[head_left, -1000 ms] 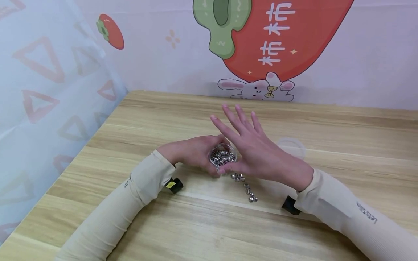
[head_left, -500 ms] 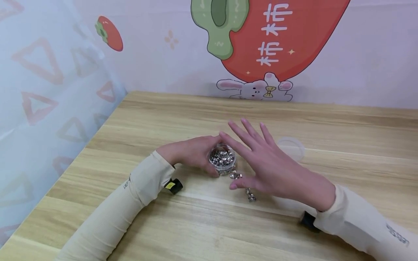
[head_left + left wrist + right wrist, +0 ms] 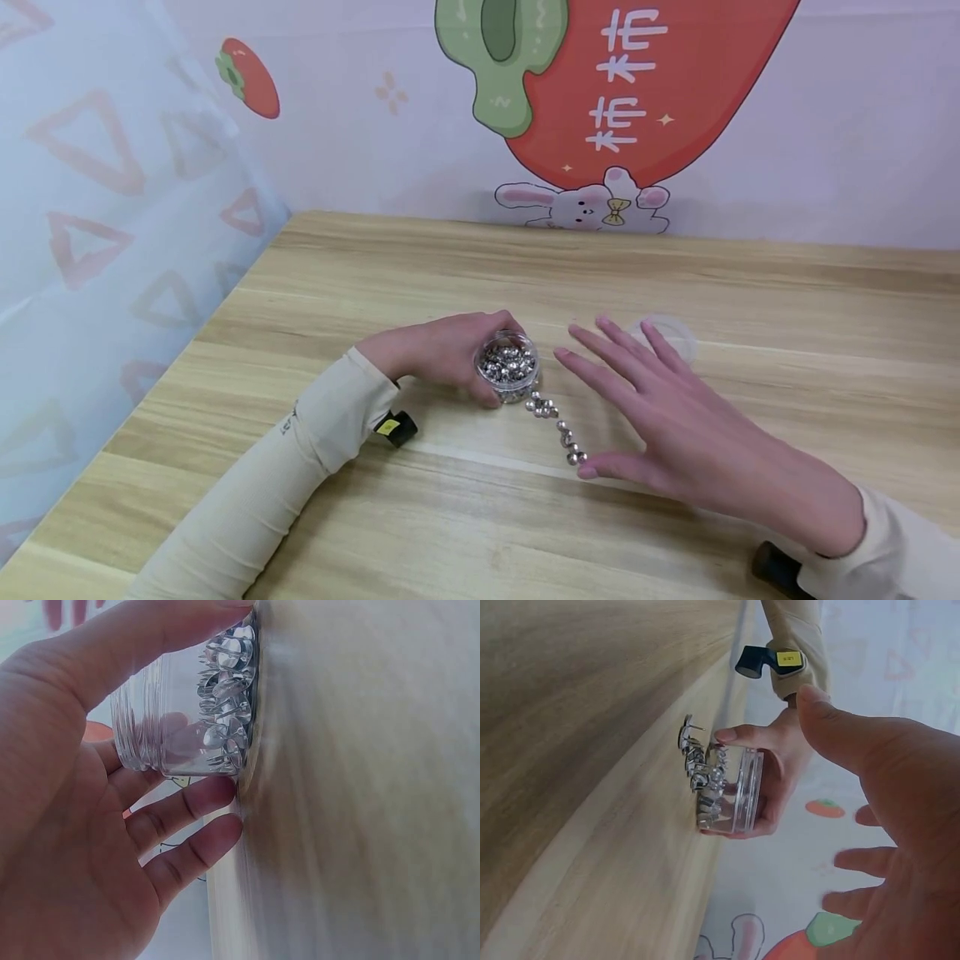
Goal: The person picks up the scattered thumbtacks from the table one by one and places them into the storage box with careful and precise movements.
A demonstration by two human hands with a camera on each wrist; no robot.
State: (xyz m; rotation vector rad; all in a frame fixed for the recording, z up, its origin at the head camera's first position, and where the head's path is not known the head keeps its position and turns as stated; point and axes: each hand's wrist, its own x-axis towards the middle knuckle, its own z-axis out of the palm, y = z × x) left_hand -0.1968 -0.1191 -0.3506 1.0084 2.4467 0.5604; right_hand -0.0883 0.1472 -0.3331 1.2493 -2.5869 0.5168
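Observation:
A clear round jar (image 3: pixel 510 387) stands on the table, partly filled with silver thumbtacks (image 3: pixel 507 362). My left hand (image 3: pixel 444 348) holds it from the left side, thumb and fingers curved round its wall (image 3: pixel 178 682). Several loose thumbtacks (image 3: pixel 542 407) lie in a slanting row on the wood, running from beside the jar toward the near right. Over the table to their right is my right hand (image 3: pixel 675 429), fingers spread and holding nothing. Its thumb tip appears close to the nearest tacks; whether it touches them I cannot tell.
A translucent round lid (image 3: pixel 678 337) lies on the wooden table (image 3: pixel 390 275) behind my right hand, partly covered by its fingers. A printed cloth (image 3: pixel 337 142) hangs along the far edge. Black wrist cameras (image 3: pixel 397 427) sit under both sleeves.
My right hand has moved away from the jar, to the right and nearer to me, uncovering the jar's mouth and the row of loose thumbtacks. The left hand keeps its hold.

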